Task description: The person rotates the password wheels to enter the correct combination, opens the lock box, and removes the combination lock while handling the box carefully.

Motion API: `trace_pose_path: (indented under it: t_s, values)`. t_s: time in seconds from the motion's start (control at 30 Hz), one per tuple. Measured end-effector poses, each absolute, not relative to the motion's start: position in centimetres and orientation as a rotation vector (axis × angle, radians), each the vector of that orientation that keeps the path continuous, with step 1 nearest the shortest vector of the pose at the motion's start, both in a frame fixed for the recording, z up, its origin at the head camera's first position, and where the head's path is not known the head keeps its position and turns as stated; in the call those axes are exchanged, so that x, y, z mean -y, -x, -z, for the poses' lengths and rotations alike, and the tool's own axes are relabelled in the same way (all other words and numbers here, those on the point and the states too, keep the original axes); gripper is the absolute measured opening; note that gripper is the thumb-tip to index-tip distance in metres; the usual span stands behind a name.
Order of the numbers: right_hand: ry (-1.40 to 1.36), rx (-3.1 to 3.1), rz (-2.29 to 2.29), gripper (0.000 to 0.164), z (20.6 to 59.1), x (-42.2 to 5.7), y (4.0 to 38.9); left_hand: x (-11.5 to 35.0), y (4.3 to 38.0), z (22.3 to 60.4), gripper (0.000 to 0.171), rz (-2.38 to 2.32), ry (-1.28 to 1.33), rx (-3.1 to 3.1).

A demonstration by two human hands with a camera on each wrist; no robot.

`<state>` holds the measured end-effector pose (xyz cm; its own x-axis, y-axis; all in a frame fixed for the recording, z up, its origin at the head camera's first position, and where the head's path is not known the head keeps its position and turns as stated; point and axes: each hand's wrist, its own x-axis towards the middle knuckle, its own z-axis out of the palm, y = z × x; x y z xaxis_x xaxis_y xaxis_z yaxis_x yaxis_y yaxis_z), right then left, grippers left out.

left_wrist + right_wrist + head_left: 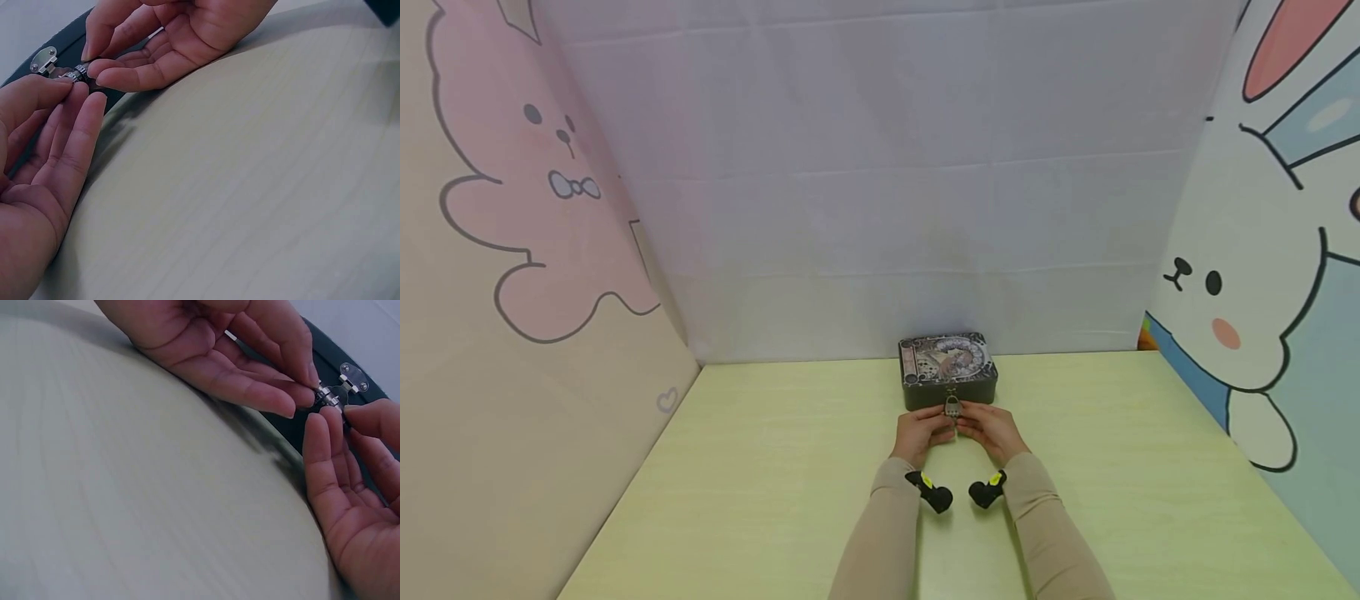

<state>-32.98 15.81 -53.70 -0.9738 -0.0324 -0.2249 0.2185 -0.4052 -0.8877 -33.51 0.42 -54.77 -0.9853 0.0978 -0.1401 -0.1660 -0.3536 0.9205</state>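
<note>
A dark tin box (953,392) with a patterned lid sits against the back, its front facing me. From the metal hasp (44,60) on that front hangs a small silver combination padlock (952,407), its number wheels (327,395) partly visible between fingertips. My left hand (916,437) pinches the padlock from the left with thumb and fingers. On the other side, my right hand (995,429) pinches it between thumb and fingertips. Fingers of both hands cover much of the padlock in the wrist views. The lid is down.
The pale yellow-green table (775,467) spreads out on both sides of the arms. A white cloth wall (865,208) rises right behind the box. Printed side panels with a pink cartoon animal (542,200) and a white rabbit (1247,275) border the table.
</note>
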Motion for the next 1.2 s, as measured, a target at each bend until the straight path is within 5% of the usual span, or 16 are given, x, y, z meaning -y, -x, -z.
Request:
trace_pose_path:
  t_s: [1.2]
  values:
    - [-0.281, -1.589, 2.518, 0.044, 53.59, -15.80, 32.97, -0.58, 33.59, 54.74, 0.028, -2.459, 0.111, -1.700]
